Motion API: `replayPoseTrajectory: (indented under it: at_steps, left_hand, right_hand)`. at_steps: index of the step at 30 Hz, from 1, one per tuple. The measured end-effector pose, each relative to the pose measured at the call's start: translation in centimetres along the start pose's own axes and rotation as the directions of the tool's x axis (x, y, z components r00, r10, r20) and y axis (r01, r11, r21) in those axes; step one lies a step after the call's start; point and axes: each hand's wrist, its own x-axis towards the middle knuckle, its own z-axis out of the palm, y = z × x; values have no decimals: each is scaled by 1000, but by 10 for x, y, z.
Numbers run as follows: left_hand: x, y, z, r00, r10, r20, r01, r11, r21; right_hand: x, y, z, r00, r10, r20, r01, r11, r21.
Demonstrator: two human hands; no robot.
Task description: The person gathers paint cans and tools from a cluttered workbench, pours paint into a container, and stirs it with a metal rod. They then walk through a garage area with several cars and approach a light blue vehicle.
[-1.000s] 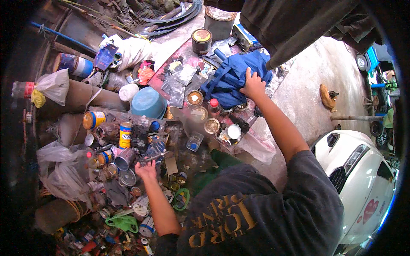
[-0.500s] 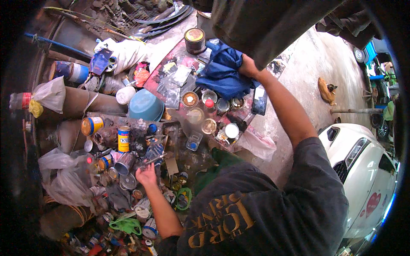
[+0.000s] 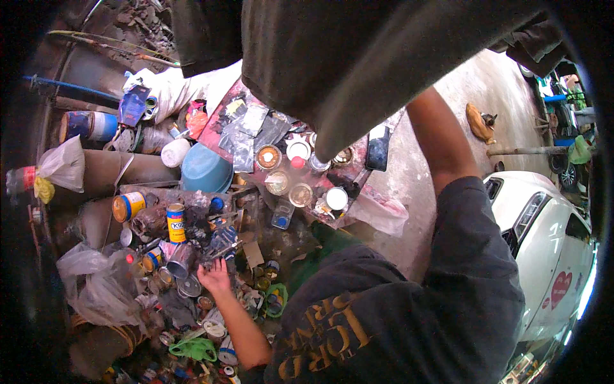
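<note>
My left hand (image 3: pixel 215 280) lies palm up with its fingers apart and holds nothing. It is beside an open grey tin (image 3: pixel 181 260) and a round clear lid (image 3: pixel 189 286), below a yellow and blue can (image 3: pixel 176 224). My right forearm (image 3: pixel 441 137) reaches up and passes behind hanging dark cloth (image 3: pixel 332 61), which hides the right hand and whatever it may hold. Near that cloth, on a stained reddish work surface (image 3: pixel 214 133), stand several round open tins, among them one with brown contents (image 3: pixel 268 157) and one with white (image 3: pixel 336 198). A dark phone (image 3: pixel 378 147) lies at the surface's right edge.
A blue basin (image 3: pixel 206 169) stands left of the work surface. Cans, clear plastic bags (image 3: pixel 102 281) and a green bag (image 3: pixel 194 349) clutter the lower left. At right are a white car (image 3: pixel 553 256) and a brown dog (image 3: pixel 480 125) on the concrete floor.
The dark cloth now hangs lower and covers my right hand and the blue cloth it gripped before. My left hand stays open near the tins. The whole view has shifted slightly.
</note>
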Motion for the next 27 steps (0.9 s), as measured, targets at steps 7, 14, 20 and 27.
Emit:
replayPoseTrajectory:
  at_steps: [7, 14, 20, 27]
  left_hand:
    - [-4, 2, -19, 999, 34, -29, -31, 995, 91]
    - [-4, -2, -9, 1000, 12, -15, -10, 988, 152]
    - [-12, -3, -19, 999, 48, -21, -44, 983, 179]
    - [-40, -19, -17, 996, 67, -54, -50, 962, 268]
  right_hand:
    - [-33, 30, 73, 985, 130, 110, -134, 990, 35]
    - [-22, 36, 80, 993, 117, 1, -117, 992, 36]
    - [-110, -18, 120, 802, 595, -53, -598, 799, -62]
    - [-141, -55, 192, 566, 823, -41, -821, 567, 67]
